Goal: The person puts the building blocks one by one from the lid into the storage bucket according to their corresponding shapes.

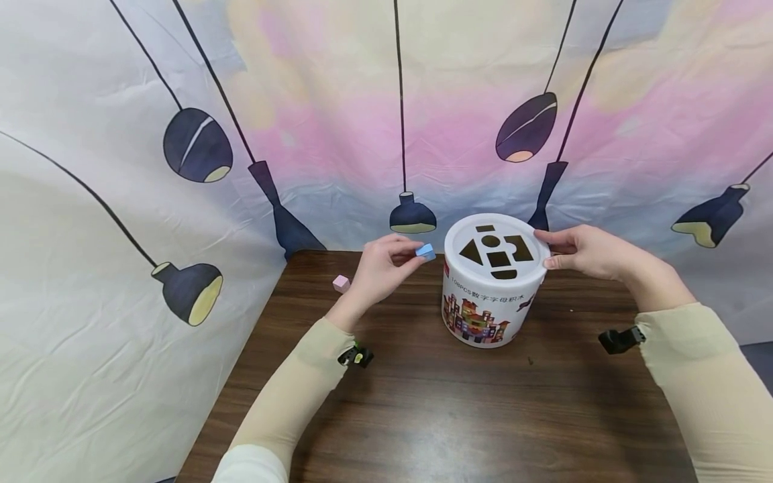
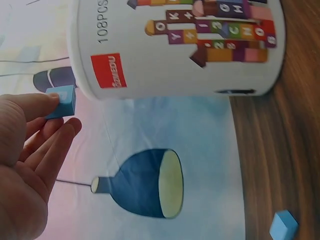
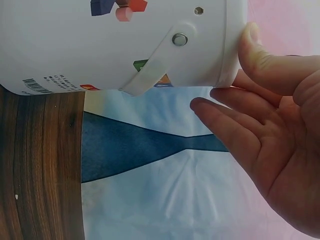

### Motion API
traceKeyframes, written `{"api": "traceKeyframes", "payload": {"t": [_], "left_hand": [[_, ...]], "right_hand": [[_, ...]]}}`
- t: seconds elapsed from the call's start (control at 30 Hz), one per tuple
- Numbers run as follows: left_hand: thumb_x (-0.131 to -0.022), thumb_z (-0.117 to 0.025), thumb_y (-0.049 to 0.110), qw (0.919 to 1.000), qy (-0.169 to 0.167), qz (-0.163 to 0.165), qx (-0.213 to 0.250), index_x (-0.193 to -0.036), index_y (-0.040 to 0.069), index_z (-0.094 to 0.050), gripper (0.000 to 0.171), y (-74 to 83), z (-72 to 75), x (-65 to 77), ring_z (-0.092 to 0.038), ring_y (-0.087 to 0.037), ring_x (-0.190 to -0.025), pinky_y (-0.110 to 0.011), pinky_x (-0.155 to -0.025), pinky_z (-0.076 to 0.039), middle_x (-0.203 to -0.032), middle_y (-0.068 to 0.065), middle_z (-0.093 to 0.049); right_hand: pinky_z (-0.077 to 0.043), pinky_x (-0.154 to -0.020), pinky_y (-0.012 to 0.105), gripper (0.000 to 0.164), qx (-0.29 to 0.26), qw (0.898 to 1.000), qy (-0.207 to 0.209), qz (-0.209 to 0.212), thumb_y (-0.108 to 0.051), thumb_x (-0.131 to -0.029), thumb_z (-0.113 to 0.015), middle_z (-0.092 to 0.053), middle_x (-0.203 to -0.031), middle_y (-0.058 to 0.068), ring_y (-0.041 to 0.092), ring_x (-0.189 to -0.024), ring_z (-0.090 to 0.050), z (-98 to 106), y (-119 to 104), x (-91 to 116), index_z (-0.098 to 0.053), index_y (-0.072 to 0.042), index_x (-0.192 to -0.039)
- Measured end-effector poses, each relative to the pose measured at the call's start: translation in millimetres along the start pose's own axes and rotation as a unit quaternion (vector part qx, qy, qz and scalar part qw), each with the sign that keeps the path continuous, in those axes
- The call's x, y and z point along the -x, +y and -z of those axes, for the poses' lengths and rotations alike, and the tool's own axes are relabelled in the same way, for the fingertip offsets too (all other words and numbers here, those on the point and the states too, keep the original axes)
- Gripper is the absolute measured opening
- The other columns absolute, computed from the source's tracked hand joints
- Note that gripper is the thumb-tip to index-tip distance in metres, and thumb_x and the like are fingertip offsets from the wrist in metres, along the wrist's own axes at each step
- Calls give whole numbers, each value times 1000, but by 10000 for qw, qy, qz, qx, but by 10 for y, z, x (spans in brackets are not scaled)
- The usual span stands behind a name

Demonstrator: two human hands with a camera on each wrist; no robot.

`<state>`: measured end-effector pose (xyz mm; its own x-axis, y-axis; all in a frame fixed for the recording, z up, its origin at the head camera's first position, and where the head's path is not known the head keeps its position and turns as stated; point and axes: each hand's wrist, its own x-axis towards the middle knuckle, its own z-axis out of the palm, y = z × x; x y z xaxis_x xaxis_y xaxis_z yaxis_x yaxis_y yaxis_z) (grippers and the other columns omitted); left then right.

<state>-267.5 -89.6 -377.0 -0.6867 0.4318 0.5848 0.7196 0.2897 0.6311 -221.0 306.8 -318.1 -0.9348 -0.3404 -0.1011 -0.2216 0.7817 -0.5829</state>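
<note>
In the head view my left hand (image 1: 382, 268) pinches a small blue block (image 1: 425, 251) between thumb and fingers, just left of the bucket's lid. The left wrist view shows the block (image 2: 64, 101) in front of the bucket wall (image 2: 175, 80). The white bucket (image 1: 483, 302) stands upright, its lid (image 1: 495, 222) pierced with several shaped holes: a triangle, a circle, rectangles and others. My right hand (image 1: 588, 251) grips the lid's right edge, with the thumb (image 3: 257, 55) on the rim and the other fingers spread beside it.
A pink cube (image 1: 341, 283) lies on the dark wooden table (image 1: 483, 416), left of my left hand. In the left wrist view a blue block (image 2: 283, 225) lies on the table. Behind the table hangs a cloth (image 1: 338, 134) printed with lamps. A handle (image 3: 155, 62) hangs on the bucket's side.
</note>
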Motion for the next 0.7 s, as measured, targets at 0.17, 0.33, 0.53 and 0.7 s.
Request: {"api": "traceKeyframes", "payload": {"t": [0.17,0.33,0.53,0.7], "left_hand": [[-94,-83,5,10000,-33,-75,-19,-118,-2,-81,24,72,-95,-159,-77,-14,-93,-21,-82,-62,-108,-10,-75],[-94,-84,5,9997,-62,51,215,-118,-2,-80,25,159,-225,-332,-77,-14,-93,-21,-82,-61,-109,-11,-76],[-95,-83,7,9995,-121,157,248,-120,-3,-79,27,266,-376,-496,-77,-14,-93,-19,-81,-61,-112,-13,-77],[-97,-82,10,9991,-246,346,-47,-121,-1,-80,27,320,-466,-646,-77,-13,-91,-17,-79,-60,-113,-13,-78]], "right_hand": [[-39,-115,68,73,46,10000,20,-43,-24,-102,-77,-47,-158,26,53,-149,-37,-6,0,3,-42,4,-160],[-40,-114,68,72,80,10000,22,-23,-23,-102,-76,-47,-157,27,53,-148,-39,-6,-3,9,-42,5,-159],[-38,-115,69,72,49,10000,8,-56,-23,-102,-76,-46,-159,27,54,-149,-36,-2,-2,7,-43,5,-159],[-36,-116,70,72,32,10000,-7,-79,-24,-102,-77,-44,-160,27,55,-150,-33,7,-2,-4,-43,5,-159]]}}
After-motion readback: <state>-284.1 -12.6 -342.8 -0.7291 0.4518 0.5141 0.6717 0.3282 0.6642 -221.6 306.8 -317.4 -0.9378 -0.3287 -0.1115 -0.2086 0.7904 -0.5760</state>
